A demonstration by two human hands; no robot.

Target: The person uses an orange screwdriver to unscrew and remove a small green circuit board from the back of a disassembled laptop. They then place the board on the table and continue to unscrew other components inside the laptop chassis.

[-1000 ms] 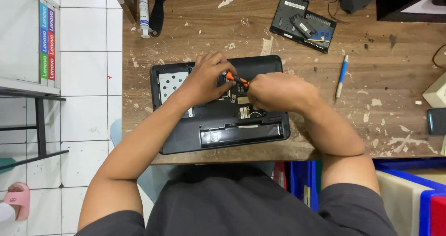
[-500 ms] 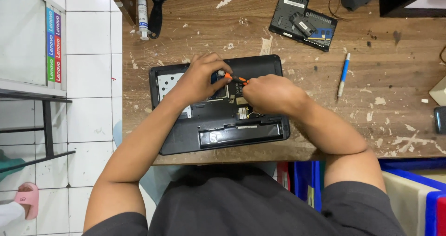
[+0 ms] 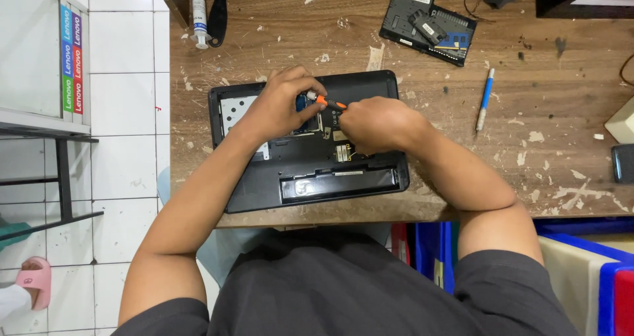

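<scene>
A black laptop (image 3: 310, 157) lies upside down in the middle of the frame, on a worn brown wooden desk (image 3: 561, 131). Its bottom cover is already off, so the inner boards and an empty silver bay at its left side are open to see. The long battery part along its lower edge looks to be in place.

The left hand (image 3: 281, 105) is over the upper middle of the laptop. Its fingers (image 3: 305, 83) are pinched closed on the top end of a small screwdriver with an orange handle (image 3: 330, 102). The right hand (image 3: 376, 123) is just beside it, to the right, with the fingers curled closed around the lower part of the same screwdriver. The tip is hidden under the hands, so I cannot tell which screw or part it touches.

I judge the work is in the middle: the cover is removed, but the inner parts are mostly in their places.

In the upper right of the frame a removed black cover with small memory boards (image 3: 428, 24) lies well apart. A blue pen (image 3: 485, 99) lies right of the laptop, and a white syringe tube (image 3: 197, 12) is in the upper left.
</scene>
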